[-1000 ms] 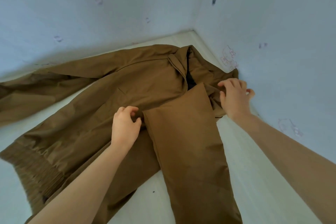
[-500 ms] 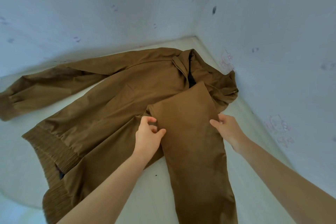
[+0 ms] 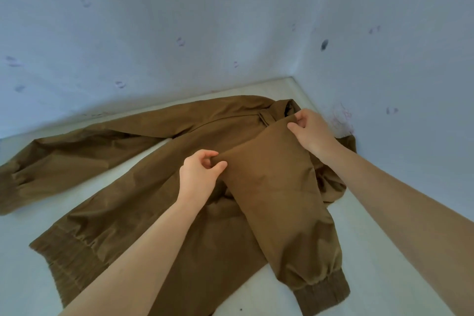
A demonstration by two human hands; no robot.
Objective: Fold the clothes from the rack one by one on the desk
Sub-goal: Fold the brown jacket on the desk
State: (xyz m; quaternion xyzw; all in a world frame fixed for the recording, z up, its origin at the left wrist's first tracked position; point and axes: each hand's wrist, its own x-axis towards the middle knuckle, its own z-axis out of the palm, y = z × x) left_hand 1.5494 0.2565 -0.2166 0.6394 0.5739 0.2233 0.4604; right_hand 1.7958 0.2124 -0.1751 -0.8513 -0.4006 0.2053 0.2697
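A brown jacket (image 3: 143, 187) lies spread on the white desk (image 3: 33, 279), collar toward the far corner. Its right sleeve (image 3: 289, 215) is folded down across the body, ribbed cuff near the front edge. My left hand (image 3: 200, 174) pinches the sleeve's upper left edge. My right hand (image 3: 310, 131) grips the sleeve's top fold by the collar. The other sleeve stretches out to the left, flat on the desk.
Pale blue walls (image 3: 179, 20) with small marks meet at a corner behind the jacket and hem the desk in at the back and on the right. Bare desk surface shows at the front left and front right (image 3: 384, 251).
Both hands moved up the folded sleeve and took hold of its top. The sleeve has been lifted and drawn toward the collar, so its cuff now shows in view.
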